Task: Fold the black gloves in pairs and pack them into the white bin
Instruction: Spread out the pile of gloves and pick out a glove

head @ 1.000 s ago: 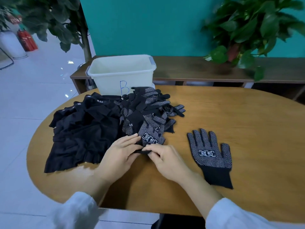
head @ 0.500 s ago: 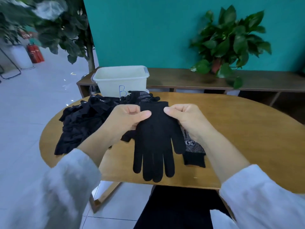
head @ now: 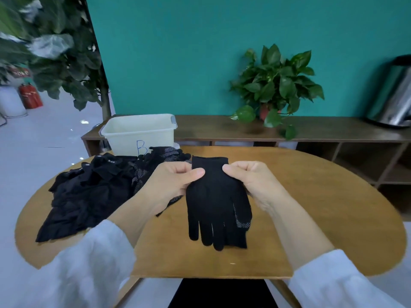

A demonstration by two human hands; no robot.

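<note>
A: What've you got in hand rn?

B: One black glove [head: 216, 196], cuff up, fingers hanging down over the table [head: 311, 218]. My left hand [head: 172, 184] pinches the cuff's left side, thumb on front; my right hand [head: 251, 181] pinches the right side. Hands are apart, the cuff stretched between them. Behind its lower right part a second glove [head: 242, 221] peeks out, dotted palm showing; can't tell if it's on the table or held.

A: Room to move?

B: Plenty on my right, bare wood out to the rounded edge. The near edge is straight, just below the fingertips. The left is crowded: a glove pile [head: 153, 165] w/ white grip dots, then a heap of black cloth [head: 89, 196] reaching the left rim.

A: Bin?

B: One white bin [head: 138, 135] at the far-left edge, behind the pile, touching or nearly so. Blue handwritten "B" on its front.

A: Other writing?

B: Small white print on the cloth, too blurry to read.

A: Counts?

B: 2 gloves by my hands, pile uncountable, 1 bin. Past the table: 1 low wooden shelf [head: 311, 130] w/ 1 potted plant [head: 275, 85] and 1 steel urn [head: 393, 94].
</note>
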